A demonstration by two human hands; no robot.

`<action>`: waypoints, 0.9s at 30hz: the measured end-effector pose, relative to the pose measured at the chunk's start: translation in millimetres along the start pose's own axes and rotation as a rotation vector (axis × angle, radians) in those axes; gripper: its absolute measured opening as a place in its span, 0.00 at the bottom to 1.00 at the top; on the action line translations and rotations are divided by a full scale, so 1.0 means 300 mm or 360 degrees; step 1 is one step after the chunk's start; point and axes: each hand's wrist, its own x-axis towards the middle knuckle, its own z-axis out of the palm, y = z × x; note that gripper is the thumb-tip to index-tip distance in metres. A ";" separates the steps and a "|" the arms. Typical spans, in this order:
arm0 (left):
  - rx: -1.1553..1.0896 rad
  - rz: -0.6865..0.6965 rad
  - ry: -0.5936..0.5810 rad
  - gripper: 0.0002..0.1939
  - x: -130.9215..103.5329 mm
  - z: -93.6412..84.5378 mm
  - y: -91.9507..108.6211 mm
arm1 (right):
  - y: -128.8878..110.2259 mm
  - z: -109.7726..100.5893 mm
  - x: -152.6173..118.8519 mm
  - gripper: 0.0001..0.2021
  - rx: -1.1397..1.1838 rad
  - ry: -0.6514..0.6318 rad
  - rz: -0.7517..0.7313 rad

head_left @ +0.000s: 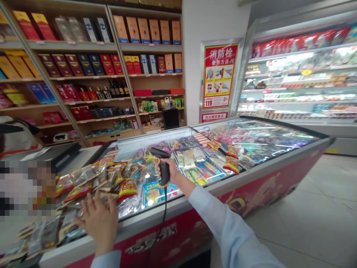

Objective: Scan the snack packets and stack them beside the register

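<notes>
My right hand is wrapped round the grip of a black barcode scanner, held above the glass top of a chest freezer. A cable hangs down from the scanner's base. On the left, my left hand has its fingers spread over a heap of snack packets, holding nothing that I can see. Just beyond its fingertips is a red and yellow snack packet. Several clear and brown snack packets lie to the left of that hand. Whether its palm touches any packet, I cannot tell.
More red and yellow packets lie on the freezer's glass at right. Shelves with boxes and bottles stand behind. A lit refrigerated display is at the back right. Tiled floor runs along the freezer's right side.
</notes>
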 end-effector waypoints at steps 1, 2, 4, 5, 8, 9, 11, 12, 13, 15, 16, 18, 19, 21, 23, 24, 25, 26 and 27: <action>-0.0016 0.0024 0.0003 0.28 0.009 -0.001 0.022 | -0.036 -0.027 -0.026 0.14 -0.0017 0.0032 -0.0021; -0.0031 0.0050 0.0006 0.28 0.021 0.000 0.051 | -0.072 -0.055 -0.053 0.14 -0.0036 0.0064 -0.0042; -0.0066 0.0135 -0.0022 0.27 0.053 0.010 0.128 | -0.144 -0.113 -0.107 0.13 -0.0066 0.0124 -0.0094; -0.0090 0.0172 -0.0033 0.27 0.071 0.019 0.176 | -0.180 -0.142 -0.134 0.13 -0.0079 0.0159 -0.0124; -0.0214 0.0356 -0.0161 0.26 0.120 0.070 0.353 | -0.296 -0.230 -0.217 0.12 -0.0125 0.0324 -0.0235; -0.0256 0.0421 -0.0203 0.26 0.132 0.093 0.420 | -0.337 -0.260 -0.246 0.13 -0.0143 0.0382 -0.0263; -0.0363 0.0571 -0.0292 0.26 0.148 0.150 0.562 | -0.423 -0.320 -0.307 0.13 -0.0185 0.0497 -0.0390; -0.0418 0.0644 -0.0329 0.26 0.150 0.182 0.634 | -0.468 -0.350 -0.339 0.13 -0.0222 0.0551 -0.0438; -0.0470 0.0706 -0.0370 0.26 0.149 0.217 0.706 | -0.513 -0.381 -0.372 0.13 -0.0252 0.0637 -0.0515; -0.0565 0.0795 -0.0477 0.26 0.136 0.291 0.845 | -0.604 -0.446 -0.440 0.12 -0.0315 0.0758 -0.0586; -0.0600 0.0813 -0.0531 0.26 0.123 0.331 0.910 | -0.649 -0.481 -0.474 0.12 -0.0319 0.0818 -0.0629; -0.0657 0.0869 -0.0645 0.27 0.086 0.408 1.033 | -0.735 -0.557 -0.541 0.10 -0.0295 0.0918 -0.0730; -0.0690 0.0891 -0.0691 0.27 0.062 0.446 1.089 | -0.774 -0.599 -0.573 0.10 -0.0292 0.0978 -0.0760; -0.0779 0.0941 -0.0789 0.27 0.002 0.516 1.191 | -0.838 -0.689 -0.629 0.08 -0.0273 0.1058 -0.0824; -0.0889 0.0998 -0.0899 0.27 -0.068 0.576 1.280 | -0.874 -0.782 -0.673 0.08 -0.0272 0.1159 -0.0910; -0.0945 0.1035 -0.0961 0.28 -0.106 0.604 1.319 | -0.881 -0.827 -0.689 0.07 -0.0265 0.1206 -0.0928; -0.0995 0.1074 -0.1026 0.28 -0.143 0.630 1.353 | -0.880 -0.870 -0.701 0.08 -0.0259 0.1251 -0.0925; -0.1034 0.1114 -0.1091 0.28 -0.181 0.655 1.382 | -0.872 -0.909 -0.708 0.08 -0.0261 0.1287 -0.0907; -0.1060 0.1156 -0.1153 0.27 -0.216 0.678 1.407 | -0.859 -0.945 -0.712 0.08 -0.0287 0.1320 -0.0904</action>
